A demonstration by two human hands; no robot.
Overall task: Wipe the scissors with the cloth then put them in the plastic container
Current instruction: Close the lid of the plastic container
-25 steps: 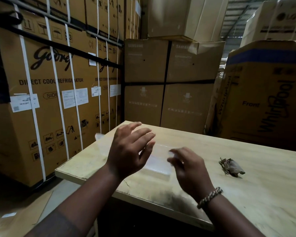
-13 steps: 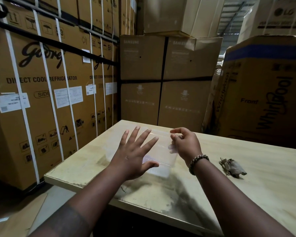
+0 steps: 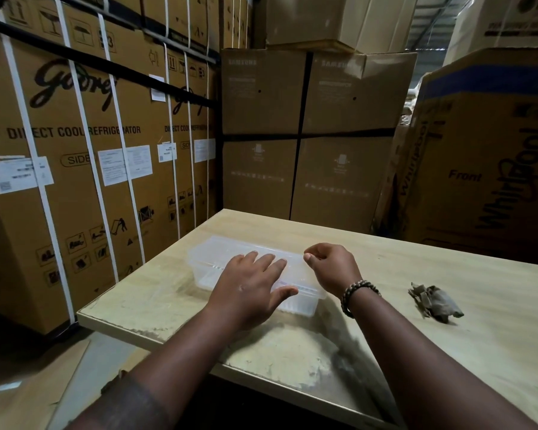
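Left hand (image 3: pixel 249 285) is now laid flat, fingers straight, on the plastic container (image 3: pixel 205 259); its rim's pinched by the right hand (image 3: pixel 333 270). Probably being closed.

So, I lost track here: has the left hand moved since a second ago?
Yes. The left hand has dropped from above the table onto the clear container, fingers flat on top.

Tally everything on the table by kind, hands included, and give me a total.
Container: 1
Cloth: 1
Hands: 2, left hand and right hand
Total: 4
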